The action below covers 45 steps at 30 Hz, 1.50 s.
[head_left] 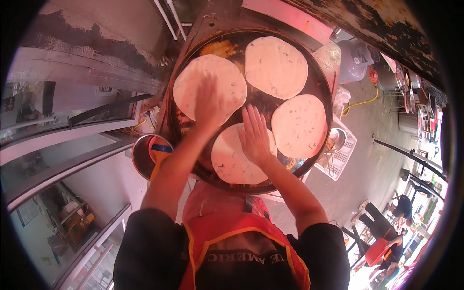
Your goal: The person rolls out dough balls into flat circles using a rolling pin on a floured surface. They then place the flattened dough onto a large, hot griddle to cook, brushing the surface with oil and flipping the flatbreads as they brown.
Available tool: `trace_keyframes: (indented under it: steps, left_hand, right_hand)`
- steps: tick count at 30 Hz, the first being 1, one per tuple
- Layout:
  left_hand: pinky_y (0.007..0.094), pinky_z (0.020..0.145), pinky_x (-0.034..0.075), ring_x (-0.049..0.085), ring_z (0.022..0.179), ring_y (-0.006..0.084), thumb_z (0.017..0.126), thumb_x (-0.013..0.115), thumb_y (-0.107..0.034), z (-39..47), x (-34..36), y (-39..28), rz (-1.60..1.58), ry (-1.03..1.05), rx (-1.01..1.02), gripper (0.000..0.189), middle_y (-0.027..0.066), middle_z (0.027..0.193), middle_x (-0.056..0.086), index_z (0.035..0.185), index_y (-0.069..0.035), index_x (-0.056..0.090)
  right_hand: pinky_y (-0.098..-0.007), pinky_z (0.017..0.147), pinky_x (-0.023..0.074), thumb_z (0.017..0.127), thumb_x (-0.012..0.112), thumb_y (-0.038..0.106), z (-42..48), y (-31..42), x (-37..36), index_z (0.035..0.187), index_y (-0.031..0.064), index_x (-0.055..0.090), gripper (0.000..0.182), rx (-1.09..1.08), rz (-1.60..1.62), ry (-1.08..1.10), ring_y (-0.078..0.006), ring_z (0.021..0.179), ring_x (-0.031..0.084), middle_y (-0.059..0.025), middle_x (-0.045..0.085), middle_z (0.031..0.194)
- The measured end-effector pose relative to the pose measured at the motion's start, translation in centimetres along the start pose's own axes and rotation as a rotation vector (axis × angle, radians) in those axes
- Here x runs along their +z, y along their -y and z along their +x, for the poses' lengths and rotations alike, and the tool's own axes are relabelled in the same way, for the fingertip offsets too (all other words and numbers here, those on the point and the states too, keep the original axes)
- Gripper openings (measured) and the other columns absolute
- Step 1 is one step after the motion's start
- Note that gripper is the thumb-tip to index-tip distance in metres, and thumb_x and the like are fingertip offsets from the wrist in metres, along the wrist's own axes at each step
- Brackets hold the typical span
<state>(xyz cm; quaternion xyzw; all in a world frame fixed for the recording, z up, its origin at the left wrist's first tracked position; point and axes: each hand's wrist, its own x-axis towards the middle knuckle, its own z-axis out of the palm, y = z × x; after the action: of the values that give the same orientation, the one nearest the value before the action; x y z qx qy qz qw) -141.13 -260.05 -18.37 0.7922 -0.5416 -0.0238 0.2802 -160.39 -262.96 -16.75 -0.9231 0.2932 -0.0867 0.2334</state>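
Observation:
Several round flatbreads of pale dough with green flecks lie on a large round dark griddle. My left hand, palm down and blurred, is over the lower right part of the upper left flatbread. Over the upper edge of the bottom flatbread is my right hand, its fingers nearly straight and reaching past that edge. The upper right flatbread and the right flatbread lie untouched. Whether either palm presses on the dough cannot be told. Neither hand grips anything.
Beside the griddle at left stands a metal pot with an orange-handled brush. A white plastic basket with a metal bowl is at right. Farther off are a gas cylinder with a yellow hose and people at lower right.

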Motion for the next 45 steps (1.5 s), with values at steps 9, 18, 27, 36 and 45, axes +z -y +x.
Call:
trace_keyframes:
  steps: [9,18,27,36,45]
  left_hand:
    - [0.0444,0.115,0.016,0.028,0.139,0.029,0.089,0.052,-0.033,-11.7,-0.4,-5.3,0.04,0.361,0.178,0.063,0.0155,0.146,0.036,0.141,-0.002,0.034]
    - [0.0475,0.116,0.011,0.02,0.142,0.0281,0.09,0.049,-0.037,-12.7,-0.6,-5.4,0.16,0.478,0.207,0.065,0.0117,0.152,0.027,0.144,-0.005,0.031]
    - [0.0432,0.115,0.016,0.022,0.141,0.0304,0.089,0.054,-0.031,-6.5,6.5,-15.3,-0.143,0.421,0.35,0.064,0.017,0.149,0.03,0.142,-0.002,0.032]
    - [0.0404,0.116,0.014,0.023,0.141,0.0271,0.088,0.055,-0.033,-2.1,7.9,-11.4,0.027,0.508,0.626,0.068,0.0164,0.148,0.032,0.142,0.0,0.031]
    - [0.0439,0.116,0.012,0.021,0.141,0.032,0.093,0.047,-0.036,8.5,11.4,-8.1,0.167,0.139,0.176,0.065,0.0201,0.148,0.029,0.142,0.002,0.029]
  right_hand:
    - [-0.048,0.116,0.0084,0.087,0.045,0.03,-4.8,0.8,4.6,0.145,0.0003,0.025,0.068,0.071,-0.164,0.061,-0.0309,0.143,0.016,-0.0159,0.021,0.153]
    - [-0.0511,0.115,0.0082,0.089,0.049,0.028,-7.9,0.0,2.2,0.146,0.0011,0.023,0.068,0.066,-0.036,0.087,-0.0336,0.143,0.016,-0.017,0.021,0.153]
    - [-0.0523,0.114,0.0074,0.097,0.039,0.037,-5.1,-15.2,-3.2,0.146,0.0003,0.023,0.063,0.611,-0.212,-0.392,-0.0361,0.143,0.013,-0.0221,0.021,0.152]
    - [-0.0536,0.114,0.0042,0.095,0.037,0.042,-3.8,-10.7,-0.3,0.147,0.0008,0.02,0.068,0.8,-0.201,-0.419,-0.0377,0.143,0.008,-0.0212,0.015,0.154]
    - [-0.0518,0.114,0.0033,0.097,0.041,0.035,2.9,-14.1,-4.5,0.146,-0.001,0.02,0.064,0.495,-0.145,-0.336,-0.0341,0.144,0.01,-0.0213,0.016,0.153]
